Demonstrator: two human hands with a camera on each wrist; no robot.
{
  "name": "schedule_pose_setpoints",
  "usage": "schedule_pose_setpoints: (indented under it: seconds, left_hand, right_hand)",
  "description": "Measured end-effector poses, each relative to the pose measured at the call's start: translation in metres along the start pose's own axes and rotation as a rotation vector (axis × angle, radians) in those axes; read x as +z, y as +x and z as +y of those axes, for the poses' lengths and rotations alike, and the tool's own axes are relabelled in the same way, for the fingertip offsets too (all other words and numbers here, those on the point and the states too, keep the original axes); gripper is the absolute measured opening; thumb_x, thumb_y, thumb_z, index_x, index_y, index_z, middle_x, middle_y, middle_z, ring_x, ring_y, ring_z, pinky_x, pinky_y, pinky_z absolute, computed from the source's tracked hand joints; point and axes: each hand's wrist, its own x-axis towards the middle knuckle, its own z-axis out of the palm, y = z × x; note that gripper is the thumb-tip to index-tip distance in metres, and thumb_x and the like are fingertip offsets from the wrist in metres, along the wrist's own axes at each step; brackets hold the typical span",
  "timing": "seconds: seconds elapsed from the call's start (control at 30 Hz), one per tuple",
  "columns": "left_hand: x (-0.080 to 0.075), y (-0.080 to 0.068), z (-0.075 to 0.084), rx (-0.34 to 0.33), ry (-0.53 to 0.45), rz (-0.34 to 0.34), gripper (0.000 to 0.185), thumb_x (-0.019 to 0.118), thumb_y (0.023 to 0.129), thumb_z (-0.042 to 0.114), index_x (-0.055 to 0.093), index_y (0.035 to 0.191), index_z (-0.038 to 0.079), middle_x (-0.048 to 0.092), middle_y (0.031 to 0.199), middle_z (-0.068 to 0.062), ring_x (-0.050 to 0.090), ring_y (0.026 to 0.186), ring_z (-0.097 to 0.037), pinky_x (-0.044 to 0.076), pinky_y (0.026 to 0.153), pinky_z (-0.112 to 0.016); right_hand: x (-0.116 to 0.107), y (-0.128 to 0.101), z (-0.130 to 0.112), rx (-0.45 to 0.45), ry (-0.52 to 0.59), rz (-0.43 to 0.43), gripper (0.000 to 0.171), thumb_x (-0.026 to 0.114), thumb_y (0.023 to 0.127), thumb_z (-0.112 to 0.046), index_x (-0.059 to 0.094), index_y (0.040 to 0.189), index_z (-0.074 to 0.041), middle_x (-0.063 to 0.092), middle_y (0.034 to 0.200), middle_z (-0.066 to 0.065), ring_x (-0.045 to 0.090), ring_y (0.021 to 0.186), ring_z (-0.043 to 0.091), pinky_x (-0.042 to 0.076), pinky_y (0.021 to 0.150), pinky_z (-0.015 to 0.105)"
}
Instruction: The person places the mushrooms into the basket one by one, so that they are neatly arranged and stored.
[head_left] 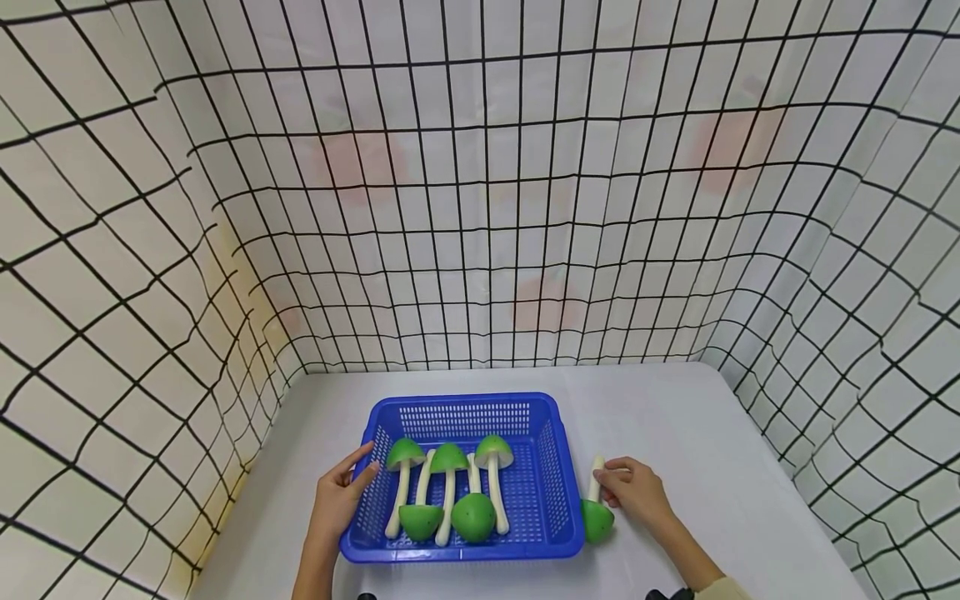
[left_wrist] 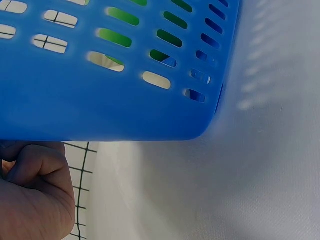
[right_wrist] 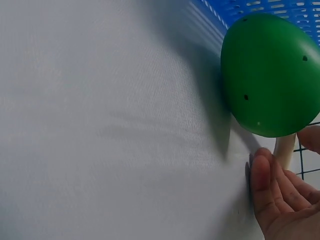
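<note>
A blue plastic basket holds several mushrooms with green caps and pale stems, laid in a row with caps at alternating ends, such as the mushroom on the right of that row. On the basket's left rim my left hand grips the edge; in the left wrist view its curled fingers show at the rim. Just outside the right wall, my right hand pinches the stem of another mushroom, cap towards me. That dark-speckled green cap hides part of the stem in the right wrist view.
The basket stands on a white-covered table. Black wire mesh rises at the back and both sides, with pale sheeting behind it. Two small black objects show at the bottom edge, near the wrists.
</note>
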Motion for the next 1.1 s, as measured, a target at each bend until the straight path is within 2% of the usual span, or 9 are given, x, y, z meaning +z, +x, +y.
schedule_pose_setpoints:
  seconds: [0.2,0.43,0.8,1.1]
  left_hand:
    - [0.0,-0.001,-0.001,0.003,0.001,-0.002,0.058,0.074,0.094,0.044,0.061,0.145,0.021,0.073,0.111,-0.022,0.074,0.082,-0.027,0.062,0.068,-0.033]
    - [0.001,-0.001,0.0,0.0,0.009,0.001,0.057,0.073,0.094,0.044,0.061,0.145,0.022,0.073,0.109,-0.021,0.072,0.081,-0.025,0.061,0.068,-0.031]
    - [0.0,0.0,0.0,0.002,0.004,0.0,0.056,0.073,0.095,0.042,0.061,0.145,0.021,0.073,0.109,-0.021,0.073,0.079,-0.024,0.061,0.067,-0.031]
    - [0.001,-0.002,0.0,0.003,0.009,-0.002,0.054,0.073,0.096,0.04,0.061,0.146,0.021,0.072,0.112,-0.023,0.073,0.081,-0.026,0.062,0.068,-0.032]
  right_hand:
    - [0.005,0.0,-0.001,0.018,-0.024,-0.024,0.063,0.081,0.089,-0.036,0.056,0.132,0.002,0.075,0.082,0.003,0.069,0.066,0.015,0.057,0.06,0.026]
    - [0.006,-0.003,-0.007,0.015,-0.064,-0.032,0.062,0.081,0.089,-0.032,0.055,0.134,0.002,0.075,0.086,0.003,0.067,0.07,0.014,0.053,0.063,0.026]
    - [-0.002,-0.009,-0.006,0.067,0.105,-0.032,0.063,0.078,0.091,-0.025,0.051,0.139,0.003,0.077,0.098,0.009,0.069,0.073,0.015,0.055,0.062,0.024]
    - [-0.014,-0.011,-0.005,0.061,0.147,-0.031,0.065,0.077,0.093,-0.024,0.046,0.143,0.004,0.076,0.099,0.007,0.07,0.074,0.016,0.056,0.063,0.024]
